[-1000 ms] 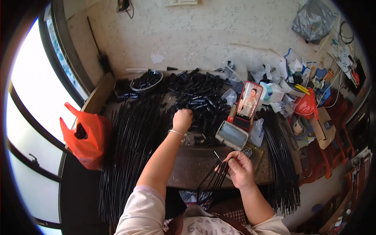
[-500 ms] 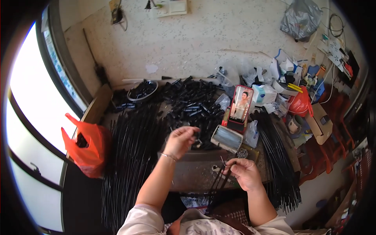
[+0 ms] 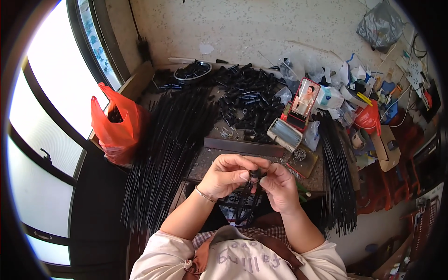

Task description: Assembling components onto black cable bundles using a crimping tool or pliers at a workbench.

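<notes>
The left hand (image 3: 227, 173) and the right hand (image 3: 279, 184) meet just in front of the near edge of the workbench (image 3: 261, 148), fingertips pinched together on a small black cap (image 3: 255, 174). Below it, a thin bunch of black rods (image 3: 246, 198) hangs from the same grip toward the lap; which hand carries the rods cannot be told. The step in hand appears to be seating the cap on the rod ends. A steady push along the rods, with the bunch held tight, seems the likely next need. Farther out, a heap of loose black caps (image 3: 247, 100) covers the far middle of the workbench, long black rods (image 3: 170, 144) lie in sheaves along its left edge, and another sheaf (image 3: 337, 172) hangs over its right edge. A phone (image 3: 303, 102) leans at the far right; an orange bag (image 3: 116, 123) sits off the left edge.
</notes>
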